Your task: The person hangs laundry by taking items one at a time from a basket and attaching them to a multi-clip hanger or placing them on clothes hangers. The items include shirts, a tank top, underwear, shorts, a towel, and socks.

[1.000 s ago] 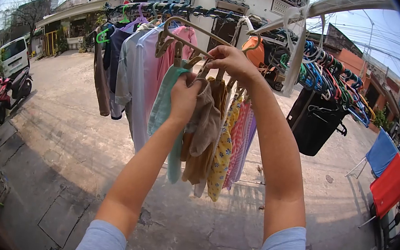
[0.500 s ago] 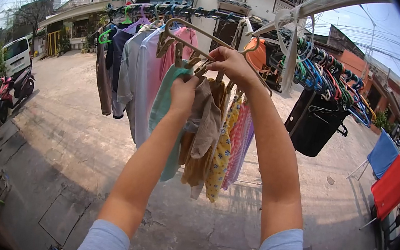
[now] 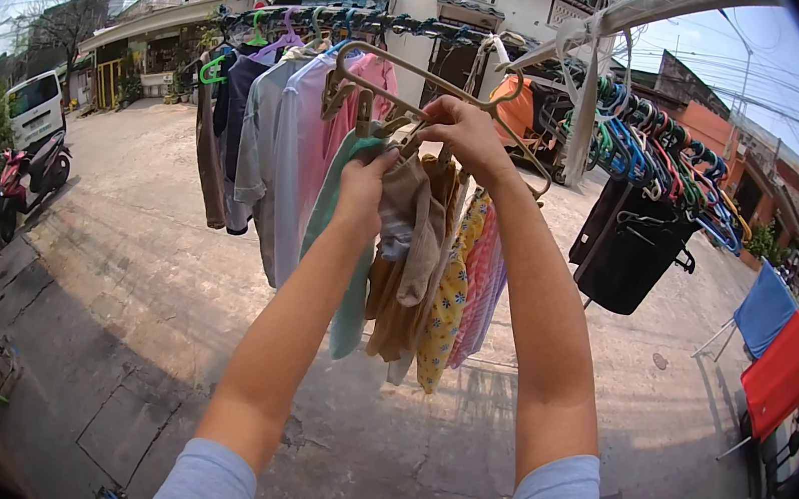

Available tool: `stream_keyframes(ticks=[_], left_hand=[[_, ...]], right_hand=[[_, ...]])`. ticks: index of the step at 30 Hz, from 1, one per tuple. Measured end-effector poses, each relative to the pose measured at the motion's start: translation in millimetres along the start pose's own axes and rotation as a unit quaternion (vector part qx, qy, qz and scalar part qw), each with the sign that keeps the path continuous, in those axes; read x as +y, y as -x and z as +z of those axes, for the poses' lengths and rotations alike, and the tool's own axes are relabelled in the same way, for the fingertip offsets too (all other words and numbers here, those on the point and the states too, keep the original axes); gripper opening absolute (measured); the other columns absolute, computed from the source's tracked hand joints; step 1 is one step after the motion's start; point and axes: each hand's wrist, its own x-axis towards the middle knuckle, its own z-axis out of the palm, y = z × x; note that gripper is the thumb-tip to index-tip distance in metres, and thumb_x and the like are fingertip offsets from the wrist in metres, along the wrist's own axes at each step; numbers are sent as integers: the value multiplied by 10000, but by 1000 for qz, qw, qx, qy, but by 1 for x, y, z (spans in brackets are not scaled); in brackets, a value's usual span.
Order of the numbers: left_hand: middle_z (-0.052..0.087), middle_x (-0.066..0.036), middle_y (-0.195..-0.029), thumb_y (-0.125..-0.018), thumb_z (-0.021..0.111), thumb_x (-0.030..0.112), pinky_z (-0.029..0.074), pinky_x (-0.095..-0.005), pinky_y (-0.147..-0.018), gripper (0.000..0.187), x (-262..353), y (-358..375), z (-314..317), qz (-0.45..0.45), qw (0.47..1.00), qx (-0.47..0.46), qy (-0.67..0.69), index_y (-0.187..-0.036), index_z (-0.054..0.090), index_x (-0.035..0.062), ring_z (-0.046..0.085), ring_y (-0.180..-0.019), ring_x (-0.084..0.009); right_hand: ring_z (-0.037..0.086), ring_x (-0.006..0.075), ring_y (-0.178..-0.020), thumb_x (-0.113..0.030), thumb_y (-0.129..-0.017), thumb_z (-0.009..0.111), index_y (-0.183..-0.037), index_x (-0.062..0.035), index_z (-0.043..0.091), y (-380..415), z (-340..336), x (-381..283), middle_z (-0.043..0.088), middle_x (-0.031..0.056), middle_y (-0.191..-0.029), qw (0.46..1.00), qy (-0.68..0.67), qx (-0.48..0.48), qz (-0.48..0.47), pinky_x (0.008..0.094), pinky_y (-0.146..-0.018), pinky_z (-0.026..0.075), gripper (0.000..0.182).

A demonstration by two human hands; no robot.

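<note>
A tan plastic clip hanger [image 3: 394,99] hangs in front of me, its hook at the right over the pole end. Several clothespins dangle from its frame. My right hand [image 3: 464,139] is closed in a pinch on a clothespin [image 3: 414,142] under the frame. Just below and to the left, my left hand [image 3: 368,185] is closed on the top of a greyish-brown sock [image 3: 416,213]. A mint green cloth [image 3: 348,308] hangs beside my left hand. To the right hang brown cloth [image 3: 390,324], a yellow flowered cloth [image 3: 446,321] and a pink cloth [image 3: 480,270].
Shirts [image 3: 276,153] hang on the left of a long pole [image 3: 409,25]. Several coloured empty hangers [image 3: 650,146] and a black bag-like item [image 3: 627,244] hang on the right. Red cloth [image 3: 782,376] drapes a rack at far right. A scooter [image 3: 37,166] and van [image 3: 39,109] stand left.
The hanger has shifted slightly to the right and down. The sock sits a little differently beneath my hands, with both hands keeping about the same place.
</note>
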Motion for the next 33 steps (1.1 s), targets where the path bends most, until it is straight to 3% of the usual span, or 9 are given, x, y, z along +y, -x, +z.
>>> stream_keyframes(ticks=[7, 13, 22, 25, 31, 33], left_hand=[[588, -64, -955, -862, 552, 112, 507, -328, -698, 234, -2, 2, 1, -4, 999, -39, -2, -1089, 513, 73, 592, -819, -186], [586, -33, -1017, -881, 540, 106, 485, -311, -768, 220, 1, 14, 15, 10, 999, -11, 29, -1091, 497, 157, 572, -914, -168], [575, -59, -1087, -926, 451, 124, 507, -354, -826, 214, 14, 12, 0, -60, 977, -169, 120, -1138, 475, 112, 577, -987, -199], [575, -92, -1177, -927, 465, 163, 472, -341, -893, 241, 14, 9, -4, -87, 969, -192, 127, -1161, 498, 116, 553, -1055, -191], [578, -93, -1166, -928, 469, 250, 458, -343, -906, 311, 15, 9, -4, -124, 952, -215, 177, -1194, 498, 93, 548, -1064, -197], [593, -99, -1115, -904, 504, 281, 472, -361, -890, 327, 18, 14, -3, -105, 968, -211, 83, -1161, 508, 80, 574, -1019, -199]], right_hand=[[559, 110, -776, -87, -703, 683, -955, -19, 600, -8, -3, 10, 617, 33, -853, 1000, -13, -19, 10, 258, -679, 444, 274], [541, 113, -785, -98, -725, 680, -950, -15, 589, -9, -9, -1, 598, 32, -849, 998, -29, -53, 24, 251, -686, 428, 257], [537, 108, -798, -113, -740, 685, -938, -25, 579, -9, -15, -2, 587, 27, -847, 990, -102, -97, 27, 242, -698, 422, 241], [541, 109, -794, -116, -737, 683, -931, -26, 584, -7, -14, -2, 589, 25, -844, 987, -121, -100, 24, 238, -702, 422, 236], [541, 95, -785, -145, -759, 651, -954, -17, 596, 3, -13, -19, 595, 25, -839, 987, -93, -124, 39, 233, -696, 428, 239], [546, 94, -815, -201, -787, 642, -1065, -10, 574, 0, -6, -2, 605, 38, -894, 994, -51, -99, -10, 242, -717, 441, 344]])
